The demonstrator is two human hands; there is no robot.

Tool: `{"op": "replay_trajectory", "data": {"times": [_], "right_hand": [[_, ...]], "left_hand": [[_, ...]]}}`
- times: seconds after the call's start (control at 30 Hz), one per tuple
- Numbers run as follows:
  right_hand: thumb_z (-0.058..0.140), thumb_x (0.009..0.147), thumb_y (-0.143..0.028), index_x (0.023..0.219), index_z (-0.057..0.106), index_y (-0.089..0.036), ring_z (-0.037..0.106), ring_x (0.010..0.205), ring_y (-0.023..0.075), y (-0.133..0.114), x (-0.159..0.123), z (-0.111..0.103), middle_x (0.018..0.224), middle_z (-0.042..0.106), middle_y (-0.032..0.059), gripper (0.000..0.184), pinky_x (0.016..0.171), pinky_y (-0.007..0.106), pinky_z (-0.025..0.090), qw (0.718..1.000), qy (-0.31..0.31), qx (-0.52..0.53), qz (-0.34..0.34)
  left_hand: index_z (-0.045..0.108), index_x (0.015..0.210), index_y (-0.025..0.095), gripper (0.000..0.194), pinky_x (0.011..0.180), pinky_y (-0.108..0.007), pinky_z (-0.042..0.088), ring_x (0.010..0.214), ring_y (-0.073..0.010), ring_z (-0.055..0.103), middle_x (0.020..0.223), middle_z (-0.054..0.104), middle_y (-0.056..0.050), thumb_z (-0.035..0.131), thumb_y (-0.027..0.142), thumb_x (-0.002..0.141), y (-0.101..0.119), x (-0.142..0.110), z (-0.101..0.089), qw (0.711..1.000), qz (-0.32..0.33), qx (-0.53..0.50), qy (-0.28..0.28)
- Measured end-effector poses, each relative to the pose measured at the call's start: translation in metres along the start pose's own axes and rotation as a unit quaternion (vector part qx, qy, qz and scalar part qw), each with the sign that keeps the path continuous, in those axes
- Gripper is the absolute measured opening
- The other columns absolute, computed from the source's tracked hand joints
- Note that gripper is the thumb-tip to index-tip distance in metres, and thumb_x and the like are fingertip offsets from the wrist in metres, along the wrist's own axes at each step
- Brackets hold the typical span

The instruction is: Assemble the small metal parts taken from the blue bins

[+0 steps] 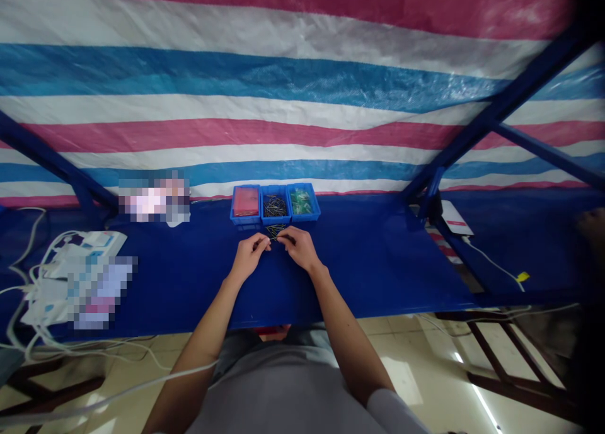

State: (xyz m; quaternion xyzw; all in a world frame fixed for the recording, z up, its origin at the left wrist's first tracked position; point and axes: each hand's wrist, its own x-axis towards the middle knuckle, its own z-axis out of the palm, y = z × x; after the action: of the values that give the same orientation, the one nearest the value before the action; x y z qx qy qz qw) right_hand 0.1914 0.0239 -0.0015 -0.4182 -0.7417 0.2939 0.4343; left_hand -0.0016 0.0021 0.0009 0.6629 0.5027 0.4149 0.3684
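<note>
My left hand and my right hand rest close together on the blue table, fingers pinched toward each other. Between the fingertips lies a small bundle of thin dark metal pins, and both hands pinch at it. Just beyond the hands stand three small blue bins in a row: the left bin holds red pieces, the middle bin holds dark thin pins, the right bin holds green parts.
White power strips and cables lie at the table's left end. A white device with a cable sits at the right by a blue steel frame post. A striped tarpaulin hangs behind.
</note>
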Motion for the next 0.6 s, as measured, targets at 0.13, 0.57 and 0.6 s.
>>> {"op": "replay_trajectory", "data": {"times": [0.13, 0.57, 0.6], "right_hand": [[0.059, 0.095, -0.024, 0.097, 0.073, -0.021, 0.06, 0.062, 0.0131, 0.0024, -0.0007, 0.0007, 0.088, 0.069, 0.0037, 0.015, 0.065, 0.026, 0.049, 1.0, -0.003, 0.029, 0.006], [0.059, 0.095, -0.021, 0.098, 0.074, -0.022, 0.067, 0.078, 0.0165, 0.0034, -0.002, 0.0053, 0.097, 0.072, 0.0052, 0.016, 0.069, 0.026, 0.051, 0.999, -0.006, 0.034, -0.007], [0.059, 0.095, -0.02, 0.098, 0.074, -0.022, 0.067, 0.08, 0.0167, 0.0034, -0.002, 0.0055, 0.098, 0.072, 0.0051, 0.016, 0.07, 0.026, 0.051, 0.999, -0.006, 0.034, -0.009]], "left_hand": [[0.067, 0.085, 0.018, 0.031, 0.073, -0.026, 0.049, 0.073, -0.0172, 0.067, 0.076, 0.071, -0.003, 0.053, 0.043, 0.096, -0.0005, 0.0, 0.0001, 1.0, 0.002, -0.003, 0.001], [0.067, 0.085, 0.018, 0.031, 0.072, -0.026, 0.048, 0.073, -0.0178, 0.067, 0.076, 0.071, -0.002, 0.052, 0.043, 0.096, -0.002, -0.0002, -0.0001, 1.0, 0.01, 0.008, 0.0], [0.067, 0.085, 0.018, 0.03, 0.072, -0.026, 0.049, 0.074, -0.0179, 0.067, 0.076, 0.071, -0.002, 0.052, 0.043, 0.096, -0.002, -0.0002, -0.0001, 1.0, 0.011, 0.008, -0.001]]}}
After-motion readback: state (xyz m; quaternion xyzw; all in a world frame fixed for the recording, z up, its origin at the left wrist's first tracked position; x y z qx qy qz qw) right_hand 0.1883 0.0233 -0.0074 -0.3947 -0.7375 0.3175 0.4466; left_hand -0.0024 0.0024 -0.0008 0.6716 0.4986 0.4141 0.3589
